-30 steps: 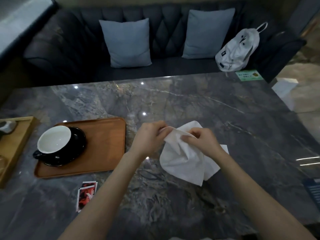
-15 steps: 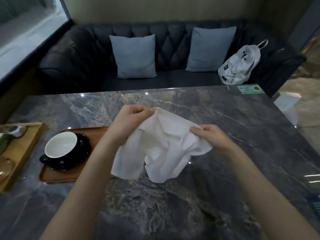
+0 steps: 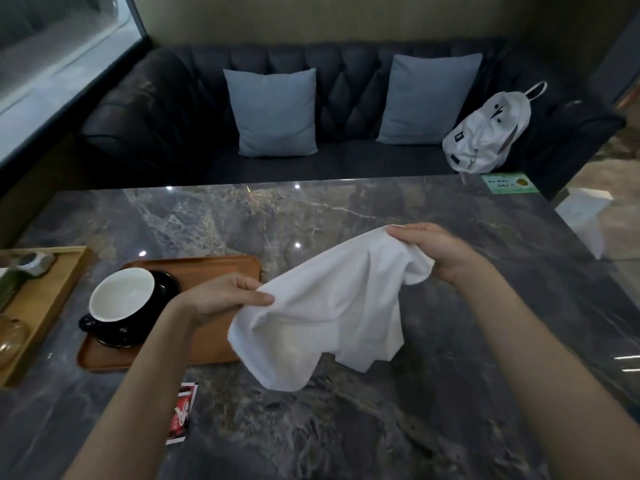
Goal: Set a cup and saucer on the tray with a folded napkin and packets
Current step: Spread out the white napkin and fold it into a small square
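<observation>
1. Grey marble table (image 3: pixel 363 216) fronts a dark tufted sofa (image 3: pixel 346 77) carrying two blue cushions (image 3: pixel 273 112) and, at the right end, a white bag (image 3: pixel 491 129).
2. At far left, a light wooden tray (image 3: pixel 52 299) sits on the tabletop; just beside it lies the brown tray (image 3: pixel 214 268), which holds a black saucer (image 3: pixel 162 289) with a white-lined cup (image 3: pixel 121 294) on it, the cup's handle pointing toward the near left.
3. Red-and-white packets (image 3: pixel 181 414) lie on the marble just in front of the brown tray, partly hidden by the left forearm.
4. The left hand (image 3: pixel 225 296) pinches one corner of the white napkin (image 3: pixel 332 306) over the tray's right edge, fingers curled round the cloth.
5. The right hand (image 3: pixel 436 251) grips the opposite corner, higher and farther out.
6. Compared with half a second ago, the left hand has dropped low and the right has risen, so the cloth is now stretched wider.
7. The napkin's long axis runs diagonally from near left up to far right, its loose lower edge hanging above the marble, unfolded.
</observation>
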{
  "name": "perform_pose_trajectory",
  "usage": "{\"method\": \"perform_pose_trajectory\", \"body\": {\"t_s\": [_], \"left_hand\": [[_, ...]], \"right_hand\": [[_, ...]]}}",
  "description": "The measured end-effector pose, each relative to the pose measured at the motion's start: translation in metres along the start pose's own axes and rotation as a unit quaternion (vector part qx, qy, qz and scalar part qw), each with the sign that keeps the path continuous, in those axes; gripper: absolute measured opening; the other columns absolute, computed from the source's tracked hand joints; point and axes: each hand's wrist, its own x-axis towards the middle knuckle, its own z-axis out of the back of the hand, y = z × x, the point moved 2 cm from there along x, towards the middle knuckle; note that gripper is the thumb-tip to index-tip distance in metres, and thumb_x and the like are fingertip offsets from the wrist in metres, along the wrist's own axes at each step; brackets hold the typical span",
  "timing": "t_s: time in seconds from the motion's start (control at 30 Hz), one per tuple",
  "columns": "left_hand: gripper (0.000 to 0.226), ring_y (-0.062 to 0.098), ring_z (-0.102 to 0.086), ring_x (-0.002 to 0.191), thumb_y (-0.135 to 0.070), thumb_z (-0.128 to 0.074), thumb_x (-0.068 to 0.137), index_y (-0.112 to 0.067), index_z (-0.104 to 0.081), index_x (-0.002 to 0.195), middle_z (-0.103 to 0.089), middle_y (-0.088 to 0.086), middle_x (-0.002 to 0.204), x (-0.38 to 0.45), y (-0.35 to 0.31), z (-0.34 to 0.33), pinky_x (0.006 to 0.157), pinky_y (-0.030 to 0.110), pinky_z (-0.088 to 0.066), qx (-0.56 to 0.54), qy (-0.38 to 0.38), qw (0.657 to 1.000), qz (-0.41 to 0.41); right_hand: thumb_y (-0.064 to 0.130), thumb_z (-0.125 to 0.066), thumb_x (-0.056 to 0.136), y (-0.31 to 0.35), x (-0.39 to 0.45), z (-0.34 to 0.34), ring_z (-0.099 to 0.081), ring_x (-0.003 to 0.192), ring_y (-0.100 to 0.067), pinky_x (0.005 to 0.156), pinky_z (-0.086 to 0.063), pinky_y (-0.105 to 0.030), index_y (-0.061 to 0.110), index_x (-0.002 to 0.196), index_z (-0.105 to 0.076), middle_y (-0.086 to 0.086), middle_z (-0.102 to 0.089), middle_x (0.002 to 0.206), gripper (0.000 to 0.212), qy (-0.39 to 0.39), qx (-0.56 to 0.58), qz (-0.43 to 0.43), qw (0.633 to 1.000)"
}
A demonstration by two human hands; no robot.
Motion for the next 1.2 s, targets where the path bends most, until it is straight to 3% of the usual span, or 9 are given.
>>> {"method": "perform_pose_trajectory", "body": {"t_s": [0.13,0.2,0.3,0.43,0.57,0.73,0.93,1.07,1.2], "left_hand": [[0.043,0.006,-0.052,0.046,-0.055,-0.082,0.044,-0.020,-0.058,0.047,-0.057,-0.008,0.049,0.016,0.002,0.006,0.047,0.015,-0.038,-0.045,-0.096,0.994,0.007],[0.042,0.011,-0.042,0.051,-0.048,-0.077,0.063,-0.017,-0.050,0.052,-0.046,-0.004,0.053,0.034,0.004,0.018,0.051,0.023,-0.030,0.052,-0.187,0.981,0.016],[0.031,0.010,-0.039,0.052,-0.029,-0.065,0.083,-0.014,-0.052,0.059,-0.041,-0.003,0.052,0.062,-0.002,0.032,0.050,0.025,-0.027,0.210,-0.297,0.931,0.013],[0.030,0.020,-0.049,0.057,-0.029,-0.058,0.086,-0.008,-0.060,0.066,-0.051,0.003,0.056,0.094,-0.014,0.042,0.047,0.029,-0.030,0.364,-0.389,0.846,-0.007],[0.031,0.031,-0.060,0.076,-0.031,-0.052,0.089,-0.008,-0.063,0.071,-0.065,0.013,0.075,0.133,-0.011,0.053,0.053,0.032,-0.034,0.433,-0.402,0.806,-0.020],[0.028,0.027,-0.056,0.092,-0.031,-0.047,0.093,-0.017,-0.071,0.092,-0.069,0.007,0.092,0.174,0.008,0.066,0.067,0.035,-0.045,0.465,-0.402,0.788,-0.032],[0.026,0.037,-0.055,0.090,-0.025,-0.051,0.088,-0.006,-0.068,0.082,-0.061,0.017,0.081,0.202,0.034,0.078,0.070,0.043,-0.046,0.482,-0.383,0.788,-0.017],[0.028,0.036,-0.046,0.111,-0.029,-0.052,0.087,-0.008,-0.058,0.105,-0.056,0.016,0.111,0.208,0.042,0.070,0.088,0.046,-0.038,0.471,-0.367,0.801,0.042],[0.048,0.035,-0.043,0.122,-0.040,-0.045,0.085,-0.009,-0.052,0.121,-0.051,0.017,0.129,0.176,0.041,0.044,0.095,0.047,-0.038,0.402,-0.425,0.811,-0.008]], "right_hand": [[0.015,-0.063,0.084,-0.015,0.032,0.010,-0.059,0.074,-0.019,0.064,-0.047,-0.028,0.000,0.089,-0.069,-0.013,-0.066,0.090,0.016,-0.150,-0.109,0.001,0.983],[0.011,-0.058,0.085,-0.018,0.046,0.013,-0.049,0.069,-0.018,0.056,-0.035,-0.028,-0.009,0.078,-0.066,-0.010,-0.055,0.074,0.022,-0.176,-0.233,0.024,0.956],[0.009,-0.051,0.084,-0.021,0.068,0.018,-0.047,0.062,-0.023,0.052,-0.031,-0.029,0.014,0.050,-0.052,-0.002,-0.048,0.054,0.034,-0.185,-0.425,0.040,0.885],[0.008,-0.042,0.089,-0.020,0.098,0.021,-0.061,0.096,-0.034,0.072,-0.042,-0.033,0.012,0.098,-0.067,-0.013,-0.069,0.101,0.027,-0.235,-0.560,0.023,0.794],[0.003,-0.041,0.088,-0.028,0.127,0.016,-0.054,0.112,-0.033,0.094,-0.038,-0.039,0.006,0.106,-0.060,-0.015,-0.063,0.116,0.027,-0.235,-0.633,0.005,0.738],[0.003,-0.041,0.089,-0.052,0.158,0.015,-0.046,0.119,-0.031,0.098,-0.035,-0.042,0.007,0.114,-0.053,-0.013,-0.056,0.124,0.029,-0.200,-0.662,-0.027,0.722],[0.008,-0.038,0.093,-0.081,0.176,0.027,-0.044,0.120,-0.030,0.102,-0.032,-0.040,0.008,0.120,-0.049,-0.013,-0.054,0.127,0.029,-0.215,-0.655,0.002,0.724],[0.013,-0.043,0.093,-0.086,0.177,0.032,-0.043,0.120,-0.029,0.102,-0.032,-0.040,0.009,0.121,-0.052,-0.013,-0.053,0.129,0.030,-0.273,-0.594,0.019,0.757],[0.017,-0.053,0.089,-0.084,0.148,0.023,-0.047,0.113,-0.028,0.097,-0.038,-0.039,0.009,0.112,-0.057,-0.011,-0.058,0.118,0.024,-0.350,-0.478,0.078,0.802]]}}
